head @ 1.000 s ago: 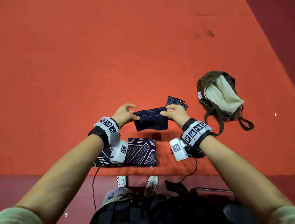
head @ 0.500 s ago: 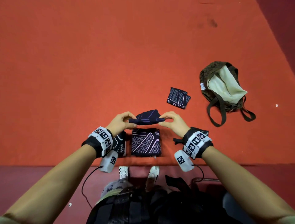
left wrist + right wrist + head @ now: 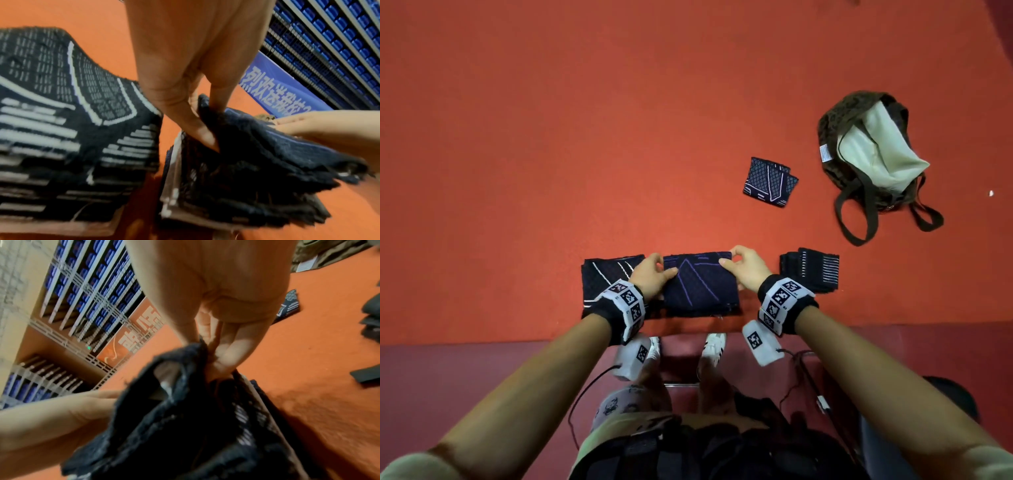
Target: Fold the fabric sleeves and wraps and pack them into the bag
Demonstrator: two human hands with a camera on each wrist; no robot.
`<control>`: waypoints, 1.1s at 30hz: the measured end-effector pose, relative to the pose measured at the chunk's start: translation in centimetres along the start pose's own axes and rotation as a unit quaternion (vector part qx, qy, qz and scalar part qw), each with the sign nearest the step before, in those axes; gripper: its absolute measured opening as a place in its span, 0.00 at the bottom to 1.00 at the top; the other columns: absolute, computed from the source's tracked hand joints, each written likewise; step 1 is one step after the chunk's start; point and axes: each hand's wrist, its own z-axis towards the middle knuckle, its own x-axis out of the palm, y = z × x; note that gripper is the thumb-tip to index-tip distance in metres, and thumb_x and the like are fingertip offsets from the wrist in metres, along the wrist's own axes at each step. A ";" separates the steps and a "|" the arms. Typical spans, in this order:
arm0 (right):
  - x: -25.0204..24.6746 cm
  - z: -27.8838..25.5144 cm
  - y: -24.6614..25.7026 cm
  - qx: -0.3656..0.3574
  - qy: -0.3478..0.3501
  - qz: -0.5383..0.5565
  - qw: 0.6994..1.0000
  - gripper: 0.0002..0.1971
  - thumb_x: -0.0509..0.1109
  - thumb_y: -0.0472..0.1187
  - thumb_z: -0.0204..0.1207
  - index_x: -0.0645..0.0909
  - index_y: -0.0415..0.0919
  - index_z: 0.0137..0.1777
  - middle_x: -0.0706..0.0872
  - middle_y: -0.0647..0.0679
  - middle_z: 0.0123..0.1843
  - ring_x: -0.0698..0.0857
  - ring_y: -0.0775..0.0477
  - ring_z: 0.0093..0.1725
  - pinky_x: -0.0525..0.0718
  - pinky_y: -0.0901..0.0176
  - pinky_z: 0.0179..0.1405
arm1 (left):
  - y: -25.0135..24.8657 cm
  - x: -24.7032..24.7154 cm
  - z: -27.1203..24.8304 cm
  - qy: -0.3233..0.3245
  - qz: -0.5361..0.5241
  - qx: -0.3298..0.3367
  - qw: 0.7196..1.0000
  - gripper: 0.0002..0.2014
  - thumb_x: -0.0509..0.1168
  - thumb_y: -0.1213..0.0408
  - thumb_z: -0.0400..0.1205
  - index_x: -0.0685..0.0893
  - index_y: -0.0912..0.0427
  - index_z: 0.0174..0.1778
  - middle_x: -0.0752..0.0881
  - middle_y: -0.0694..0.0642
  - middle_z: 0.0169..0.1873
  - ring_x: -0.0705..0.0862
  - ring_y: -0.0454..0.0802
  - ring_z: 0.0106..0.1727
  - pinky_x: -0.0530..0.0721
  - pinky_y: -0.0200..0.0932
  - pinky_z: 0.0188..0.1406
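Note:
A dark navy folded sleeve with purple lines (image 3: 698,284) lies spread over a folded patterned piece near the table's front edge. My left hand (image 3: 654,275) pinches its left far corner (image 3: 207,113); my right hand (image 3: 739,270) pinches its right far corner (image 3: 205,356). A black sleeve with white lines (image 3: 606,277) (image 3: 61,113) lies just left of my left hand. To the right sits a black stack with white stripes (image 3: 811,272). A small folded wrap (image 3: 770,181) lies farther back. The open olive bag with pale lining (image 3: 869,150) lies at the right.
The red cloth-covered table (image 3: 585,137) ends at its front edge just below the folded pieces. The bag's dark straps (image 3: 859,219) trail toward me. Beyond the table, blue shelving (image 3: 329,40) and banners show in the wrist views.
Both hands have come down toward me with the navy sleeve and laid it flat over the patterned piece at the front edge; before it hung folded in the air.

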 end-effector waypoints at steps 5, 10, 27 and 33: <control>1.5 0.3 -1.3 -0.015 -0.048 -0.067 0.996 0.15 0.66 0.40 0.79 0.73 0.47 0.65 0.73 0.50 0.27 0.75 0.44 0.31 0.74 0.57 0.35 | 1.6 1.5 0.1 -0.018 0.133 0.078 0.988 0.28 0.69 0.66 0.77 0.67 0.54 0.72 0.83 0.64 0.54 0.83 0.64 0.57 0.80 0.50 0.57; 1.8 -1.2 -1.7 -0.106 -0.062 -0.157 0.980 0.25 0.60 0.39 0.82 0.65 0.60 0.77 0.80 0.42 0.47 0.82 0.42 0.46 0.81 0.49 0.53 | 1.7 2.1 -0.5 -0.056 0.239 0.202 0.948 0.24 0.65 0.70 0.78 0.72 0.58 0.71 0.70 0.62 0.62 0.78 0.64 0.58 0.79 0.56 0.60; 3.0 -1.1 -4.0 -0.173 0.070 -0.497 0.847 0.38 0.50 0.66 0.79 0.37 0.55 0.83 0.36 0.58 0.85 0.34 0.38 0.83 0.40 0.31 0.80 | 3.3 3.2 0.8 0.058 0.578 0.238 0.778 0.46 0.39 0.30 0.77 0.30 0.58 0.79 0.34 0.52 0.82 0.31 0.48 0.81 0.30 0.70 0.73; 1.9 -1.9 -1.9 -0.150 0.093 -0.430 0.885 0.33 0.51 0.62 0.82 0.46 0.54 0.83 0.41 0.57 0.85 0.37 0.41 0.84 0.42 0.35 0.81 | -0.6 1.8 1.0 0.068 0.539 0.254 0.800 0.39 0.47 0.34 0.81 0.55 0.56 0.82 0.58 0.53 0.82 0.52 0.51 0.83 0.39 0.75 0.74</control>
